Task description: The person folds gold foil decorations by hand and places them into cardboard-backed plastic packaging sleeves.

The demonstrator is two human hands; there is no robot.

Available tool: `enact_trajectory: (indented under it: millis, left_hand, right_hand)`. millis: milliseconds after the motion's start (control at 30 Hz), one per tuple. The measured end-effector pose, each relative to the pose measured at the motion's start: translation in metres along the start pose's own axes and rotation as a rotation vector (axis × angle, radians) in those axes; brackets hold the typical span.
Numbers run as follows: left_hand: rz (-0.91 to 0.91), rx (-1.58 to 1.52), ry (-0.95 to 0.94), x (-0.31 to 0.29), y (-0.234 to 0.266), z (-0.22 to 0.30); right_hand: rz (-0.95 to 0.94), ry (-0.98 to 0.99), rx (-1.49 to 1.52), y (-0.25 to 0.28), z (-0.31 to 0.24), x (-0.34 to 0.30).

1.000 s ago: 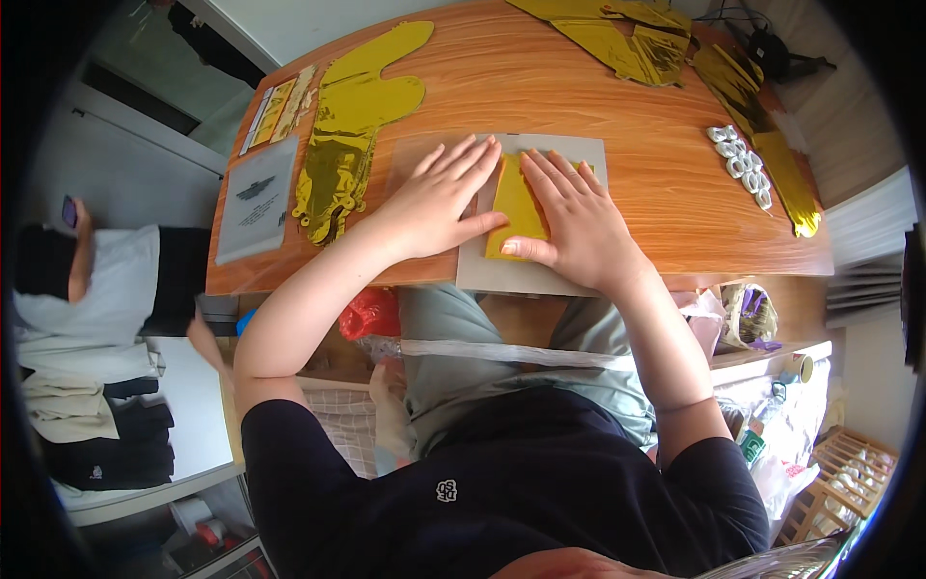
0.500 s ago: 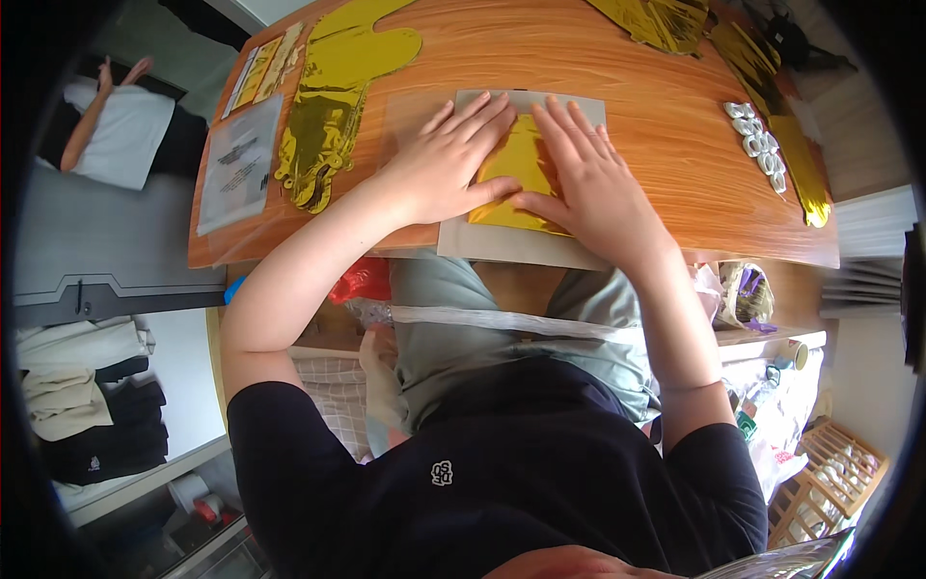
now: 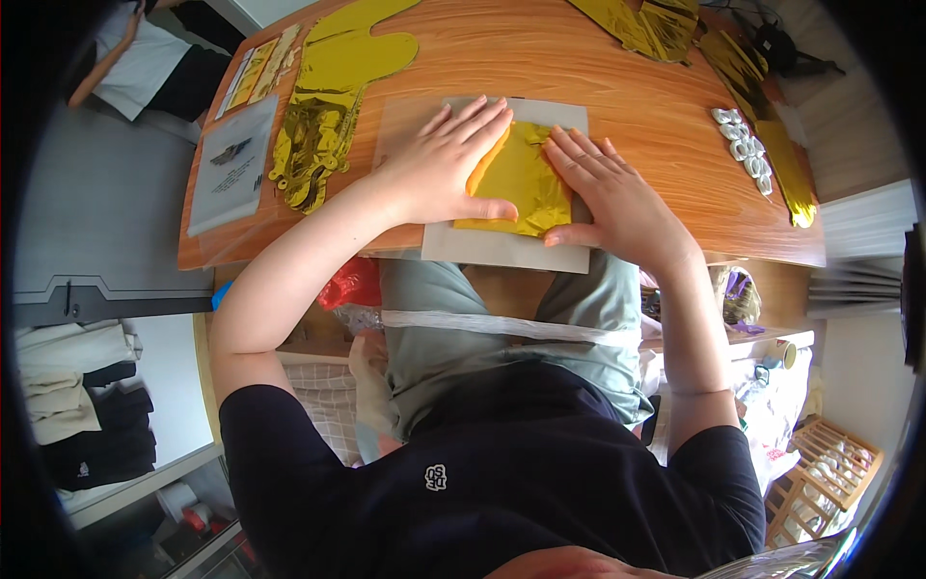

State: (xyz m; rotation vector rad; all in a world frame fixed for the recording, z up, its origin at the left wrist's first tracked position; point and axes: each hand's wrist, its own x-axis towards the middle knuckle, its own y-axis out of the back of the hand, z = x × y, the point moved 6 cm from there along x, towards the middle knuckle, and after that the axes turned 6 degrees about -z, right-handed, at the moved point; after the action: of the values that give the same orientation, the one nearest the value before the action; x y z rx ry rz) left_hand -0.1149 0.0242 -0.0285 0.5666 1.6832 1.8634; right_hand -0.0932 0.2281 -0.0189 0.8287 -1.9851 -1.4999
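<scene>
A folded sheet of shiny gold foil (image 3: 527, 179) lies on a light grey card (image 3: 511, 251) near the table's front edge. My left hand (image 3: 447, 166) rests flat across the foil's left part, fingers stretched away from me and thumb pointing right. On the foil's right edge, my right hand (image 3: 622, 201) lies open with fingers spread and its thumb near the lower corner. Between the hands, the middle of the foil shows, slightly creased. A thin clear plastic sheet (image 3: 391, 135) sticks out from under my left hand beside the card.
Long flat gold foil (image 3: 333, 106) lies left, beside a clear printed bag (image 3: 230, 166) and small packets (image 3: 260, 72). More gold foil (image 3: 656, 29) is at the far right, near a cluster of white rings (image 3: 745, 150). A person (image 3: 140, 63) stands beyond the table's left side.
My right hand has slid right and slightly towards me, uncovering more foil. The thumbs are farther apart. The person at the left has shifted, and the whole view has moved a little.
</scene>
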Motion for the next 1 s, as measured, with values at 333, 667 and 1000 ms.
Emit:
enact_trajectory:
  millis: [333,667,1000]
  left_hand:
    - [-0.007,0.034,0.018,-0.001,-0.001,0.001]
    - [0.019,-0.048,0.005,-0.004,0.003,0.002]
    - [0.028,0.014,0.017,-0.008,0.003,0.0]
  right_hand:
    - [0.111,-0.001,0.073,0.008,-0.016,0.007]
    - [0.158,-0.019,0.018,0.009,-0.027,-0.013]
    - [0.279,0.007,0.117,0.0,-0.042,0.009]
